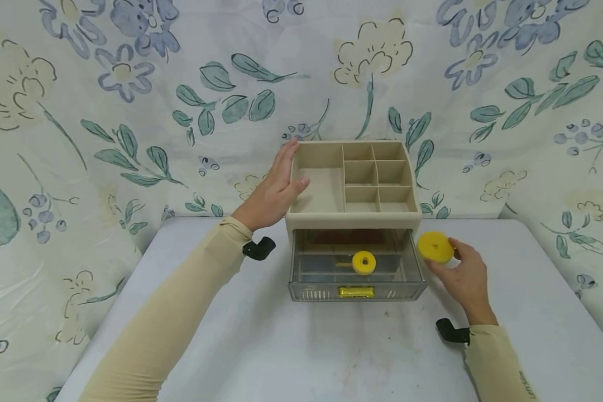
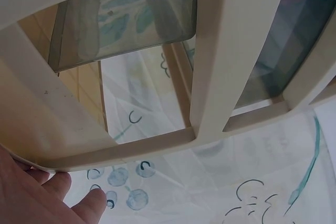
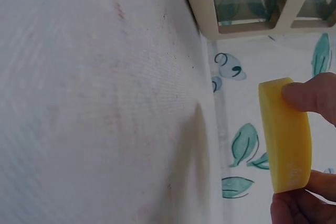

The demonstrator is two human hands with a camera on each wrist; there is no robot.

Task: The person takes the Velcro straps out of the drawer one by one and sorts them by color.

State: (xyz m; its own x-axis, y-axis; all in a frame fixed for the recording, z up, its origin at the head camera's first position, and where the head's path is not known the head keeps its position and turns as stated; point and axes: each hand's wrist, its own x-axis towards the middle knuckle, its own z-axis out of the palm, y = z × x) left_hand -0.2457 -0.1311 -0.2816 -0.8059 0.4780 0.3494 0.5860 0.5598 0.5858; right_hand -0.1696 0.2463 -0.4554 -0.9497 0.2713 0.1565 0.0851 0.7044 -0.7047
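Observation:
A cream desk organizer point(image 1: 353, 220) stands on the table, its clear drawer point(image 1: 311, 291) pulled out at the front. My left hand point(image 1: 273, 190) rests along the organizer's left side with fingers extended and the thumb over its top rim; in the left wrist view those fingers point(image 2: 86, 205) lie at the cream frame's edge. My right hand point(image 1: 462, 276) pinches a thick yellow disc point(image 1: 435, 248) with a small centre hole, beside the drawer's right wall. Side-on, the right wrist view shows the disc's rim point(image 3: 286, 135) between thumb and fingers. A smaller yellow ring point(image 1: 364, 263) shows at the drawer.
The organizer's top has one large compartment point(image 1: 316, 187) and several small ones point(image 1: 360, 173). A yellow handle point(image 1: 356, 292) marks the drawer front. Floral cloth point(image 1: 301, 100) hangs behind the white table point(image 1: 241, 335). Black camera mounts point(image 1: 259, 249) sit at both wrists.

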